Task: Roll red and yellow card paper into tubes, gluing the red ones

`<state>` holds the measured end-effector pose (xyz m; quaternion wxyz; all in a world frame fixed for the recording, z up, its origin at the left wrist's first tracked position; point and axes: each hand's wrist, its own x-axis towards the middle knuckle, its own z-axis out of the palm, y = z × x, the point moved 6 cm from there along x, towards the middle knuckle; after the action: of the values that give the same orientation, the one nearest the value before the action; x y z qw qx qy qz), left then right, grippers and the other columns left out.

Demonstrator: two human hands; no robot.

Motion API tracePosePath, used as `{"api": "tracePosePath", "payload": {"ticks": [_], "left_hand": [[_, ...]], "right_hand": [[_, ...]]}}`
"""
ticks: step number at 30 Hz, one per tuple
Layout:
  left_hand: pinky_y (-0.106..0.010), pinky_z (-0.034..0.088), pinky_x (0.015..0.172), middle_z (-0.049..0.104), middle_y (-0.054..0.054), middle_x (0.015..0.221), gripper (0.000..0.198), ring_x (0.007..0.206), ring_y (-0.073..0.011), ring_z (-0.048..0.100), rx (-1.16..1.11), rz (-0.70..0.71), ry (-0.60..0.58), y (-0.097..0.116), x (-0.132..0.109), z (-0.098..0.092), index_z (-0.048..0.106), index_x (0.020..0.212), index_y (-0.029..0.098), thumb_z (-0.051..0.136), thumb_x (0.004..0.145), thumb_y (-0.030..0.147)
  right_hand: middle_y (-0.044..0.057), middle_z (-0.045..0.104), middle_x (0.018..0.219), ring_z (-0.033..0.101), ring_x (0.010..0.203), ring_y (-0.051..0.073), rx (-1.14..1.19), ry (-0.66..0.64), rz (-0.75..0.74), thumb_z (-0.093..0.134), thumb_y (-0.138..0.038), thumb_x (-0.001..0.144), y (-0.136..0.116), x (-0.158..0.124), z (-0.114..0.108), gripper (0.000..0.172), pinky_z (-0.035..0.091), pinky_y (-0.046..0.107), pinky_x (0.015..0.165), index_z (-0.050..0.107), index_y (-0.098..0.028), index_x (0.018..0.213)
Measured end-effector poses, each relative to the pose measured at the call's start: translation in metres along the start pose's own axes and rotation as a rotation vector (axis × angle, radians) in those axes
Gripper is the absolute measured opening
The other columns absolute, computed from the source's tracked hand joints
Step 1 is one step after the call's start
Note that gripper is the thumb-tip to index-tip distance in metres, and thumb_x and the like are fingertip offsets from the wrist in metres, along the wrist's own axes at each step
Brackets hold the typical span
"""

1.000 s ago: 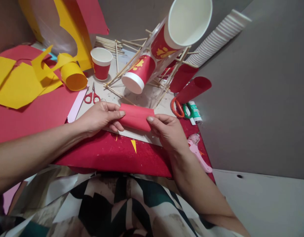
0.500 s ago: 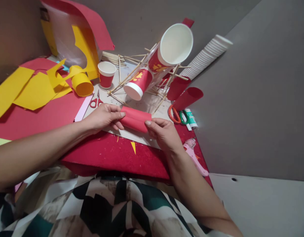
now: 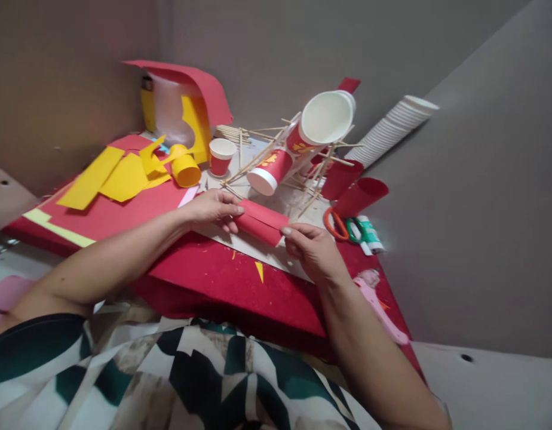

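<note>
A rolled sheet of red paper (image 3: 262,222) lies between my hands, its overlapping edge showing as a seam along the top. My left hand (image 3: 217,209) pinches its left end, thumb on top. At the right end, my right hand (image 3: 314,248) grips the roll between thumb and fingers. Just beyond stands a frame of wooden sticks (image 3: 240,176), bearing red-and-white paper cups (image 3: 271,172) joined in a slanted row. A single paper cup (image 3: 221,158) stands upright behind my left hand.
Yellow paper pieces (image 3: 123,177) and a yellow paper tube (image 3: 186,173) lie at left on red sheets. Toward the right are red paper tubes (image 3: 364,196), orange-handled scissors (image 3: 335,224), a pink glue gun (image 3: 381,307) and a stack of white cups (image 3: 392,128). Grey walls enclose the table.
The view has shifted, so the table sits lower and farther right in it. Both hands still hold the red paper roll, whose seam now shows more clearly.
</note>
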<state>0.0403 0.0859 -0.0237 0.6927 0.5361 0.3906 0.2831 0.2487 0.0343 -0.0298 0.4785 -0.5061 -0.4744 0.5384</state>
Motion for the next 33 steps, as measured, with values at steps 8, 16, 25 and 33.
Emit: {"api": "tracePosePath", "payload": {"ticks": [8, 16, 25, 33], "left_hand": [[-0.019, 0.051, 0.051, 0.068, -0.003, 0.059, 0.014, 0.049, -0.0123, 0.067, 0.131, 0.030, -0.041, 0.017, -0.020, -0.011, 0.063, 0.074, 0.012, 0.073, 0.083, 0.016], [-0.020, 0.054, 0.054, 0.069, -0.002, 0.063, 0.023, 0.052, -0.0120, 0.068, 0.262, 0.163, 0.235, 0.082, -0.110, -0.078, 0.068, 0.082, 0.012, 0.085, 0.073, 0.026], [-0.022, 0.053, 0.061, 0.064, -0.003, 0.066, 0.012, 0.061, -0.0119, 0.065, 0.406, 0.382, 1.120, 0.092, -0.146, -0.211, 0.059, 0.073, 0.015, 0.060, 0.085, 0.015], [-0.041, 0.051, 0.100, 0.071, -0.016, 0.122, 0.025, 0.113, -0.0270, 0.066, 0.651, 0.276, 1.146, 0.069, -0.111, -0.253, 0.069, 0.105, 0.017, 0.065, 0.080, 0.018]], "right_hand": [[-0.004, 0.048, 0.047, 0.038, 0.043, 0.007, -0.073, -0.133, -0.029, 0.086, -0.057, 0.065, 0.001, -0.003, 0.005, 0.044, 0.030, 0.022, 0.042, 0.071, -0.015, 0.064], [-0.004, 0.049, 0.052, 0.040, 0.045, 0.007, -0.127, -0.208, 0.009, 0.085, -0.065, 0.059, -0.004, -0.008, 0.016, 0.055, 0.030, 0.023, 0.045, 0.078, -0.014, 0.077], [-0.004, 0.049, 0.052, 0.040, 0.048, 0.008, -0.211, -0.277, 0.132, 0.084, -0.072, 0.052, -0.001, -0.016, 0.026, 0.066, 0.029, 0.024, 0.049, 0.075, -0.015, 0.084], [-0.003, 0.050, 0.051, 0.041, 0.051, 0.011, -0.348, -0.260, 0.172, 0.078, -0.078, 0.055, 0.003, -0.015, 0.020, 0.070, 0.029, 0.026, 0.051, 0.075, -0.016, 0.089]]}}
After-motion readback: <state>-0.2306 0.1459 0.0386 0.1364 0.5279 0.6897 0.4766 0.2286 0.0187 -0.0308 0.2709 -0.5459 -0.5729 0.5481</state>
